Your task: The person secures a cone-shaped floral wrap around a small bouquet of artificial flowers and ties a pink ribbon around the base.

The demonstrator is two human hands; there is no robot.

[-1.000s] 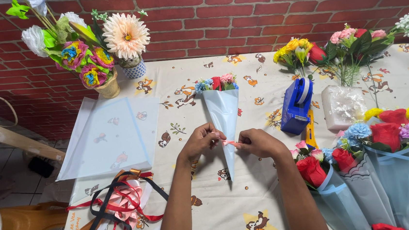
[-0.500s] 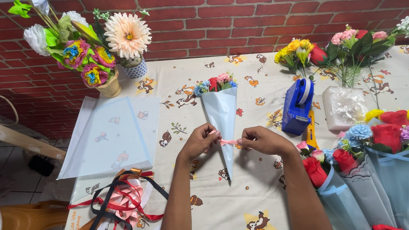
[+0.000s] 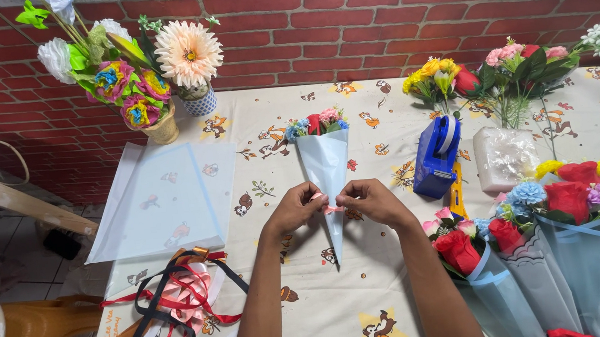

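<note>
A small bouquet point(image 3: 326, 161) wrapped in a light blue paper cone lies on the table, flowers pointing away from me. My left hand point(image 3: 294, 208) and my right hand point(image 3: 372, 201) meet over the cone's lower half. Both pinch a thin pink ribbon point(image 3: 332, 208) that crosses the cone between their fingertips.
Light blue wrapping sheets point(image 3: 163, 198) lie at the left, with a heap of red, black and pink ribbons point(image 3: 175, 299) below them. A blue tape dispenser point(image 3: 437, 156) stands right of the cone. Finished bouquets point(image 3: 555, 241) crowd the right side. Flower pots point(image 3: 161, 126) stand against the brick wall.
My hands have drawn closer together on the cone, and the pink ribbon between them has become shorter and tighter.
</note>
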